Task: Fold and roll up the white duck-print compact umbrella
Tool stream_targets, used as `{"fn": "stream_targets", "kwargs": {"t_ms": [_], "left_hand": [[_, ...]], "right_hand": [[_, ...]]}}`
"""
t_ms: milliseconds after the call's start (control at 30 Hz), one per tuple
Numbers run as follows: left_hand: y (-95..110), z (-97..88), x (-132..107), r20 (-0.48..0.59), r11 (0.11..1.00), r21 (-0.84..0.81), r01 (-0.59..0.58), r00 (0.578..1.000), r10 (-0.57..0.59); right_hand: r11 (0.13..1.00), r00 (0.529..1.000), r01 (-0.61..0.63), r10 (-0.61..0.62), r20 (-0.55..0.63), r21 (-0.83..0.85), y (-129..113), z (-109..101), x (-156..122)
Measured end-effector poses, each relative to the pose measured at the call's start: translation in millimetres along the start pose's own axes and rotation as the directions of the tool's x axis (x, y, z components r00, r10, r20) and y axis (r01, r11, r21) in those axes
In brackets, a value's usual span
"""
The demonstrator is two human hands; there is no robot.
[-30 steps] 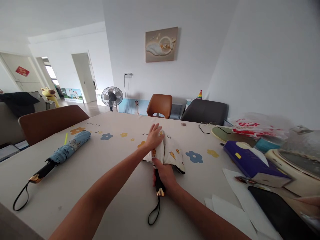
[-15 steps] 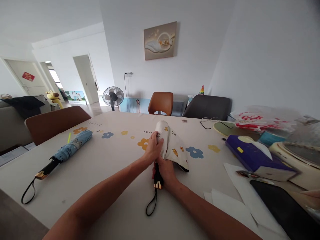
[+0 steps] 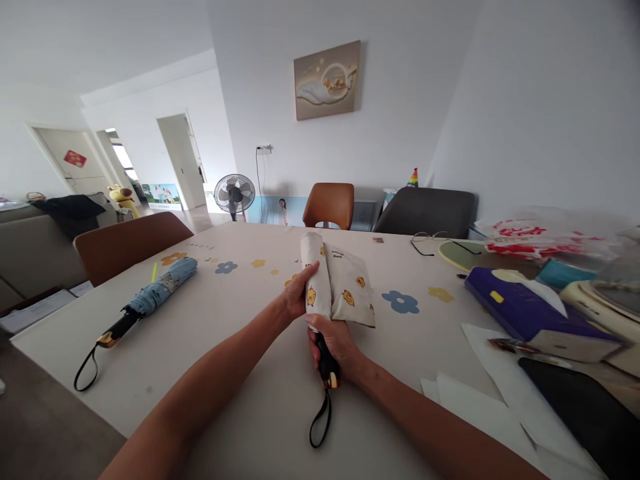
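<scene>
A cream folding umbrella [image 3: 340, 287] printed with small orange figures is raised off the table [image 3: 240, 347], tip pointing away from me. My right hand [image 3: 334, 343] is wrapped round its black handle, and the black wrist strap [image 3: 320, 423] hangs below onto the table. My left hand [image 3: 299, 293] grips the gathered canopy on its left side, fingers curled round the fabric. A loose flap of canopy spreads out to the right.
A folded blue umbrella [image 3: 150, 297] lies at the left. A purple tissue box [image 3: 530, 313], white papers [image 3: 480, 400], a dark flat item [image 3: 575, 413], glasses [image 3: 425, 241] and bagged things crowd the right. Brown chairs [image 3: 127, 241] and a dark chair [image 3: 425, 212] stand round the table.
My left hand went from lying flat on the canopy to gripping its folds. The umbrella has been lifted and tilted more upright, and the fabric is wound tighter round the shaft.
</scene>
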State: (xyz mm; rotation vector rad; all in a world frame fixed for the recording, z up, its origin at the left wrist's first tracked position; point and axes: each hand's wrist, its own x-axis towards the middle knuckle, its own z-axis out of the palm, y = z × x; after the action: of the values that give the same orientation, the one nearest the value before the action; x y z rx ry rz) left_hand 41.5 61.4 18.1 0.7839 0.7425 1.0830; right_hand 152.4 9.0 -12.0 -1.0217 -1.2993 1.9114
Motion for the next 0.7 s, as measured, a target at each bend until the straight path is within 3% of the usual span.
{"fn": "stream_targets", "kwargs": {"t_ms": [167,333,400,533,700], "left_hand": [[-3.1,-7.8,3.9,0.060,0.988,-0.139,0.064,0.997,-0.056],[-6.6,-5.7,9.6,0.058,0.959,-0.226,0.174,0.985,-0.165],[-8.1,-5.7,10.6,0.042,0.954,-0.224,0.197,0.980,-0.193],[-10.5,-7.5,11.2,0.000,0.962,-0.167,0.217,0.976,-0.220],[-14.0,-8.3,15.9,-0.029,0.992,0.078,0.095,0.995,-0.093]], "right_hand": [[0.998,0.999,-0.021,0.019,0.036,0.055,-1.3,2.7,-2.3],[0.973,0.991,0.120,-0.106,-0.082,0.199,-1.8,4.9,-1.0],[0.974,0.992,0.096,-0.077,-0.100,0.205,-1.2,3.7,0.5],[0.994,0.993,-0.044,0.055,-0.104,0.102,-0.7,1.9,1.2],[0.995,0.973,-0.032,0.054,-0.225,0.098,-2.1,6.8,0.0]]}}
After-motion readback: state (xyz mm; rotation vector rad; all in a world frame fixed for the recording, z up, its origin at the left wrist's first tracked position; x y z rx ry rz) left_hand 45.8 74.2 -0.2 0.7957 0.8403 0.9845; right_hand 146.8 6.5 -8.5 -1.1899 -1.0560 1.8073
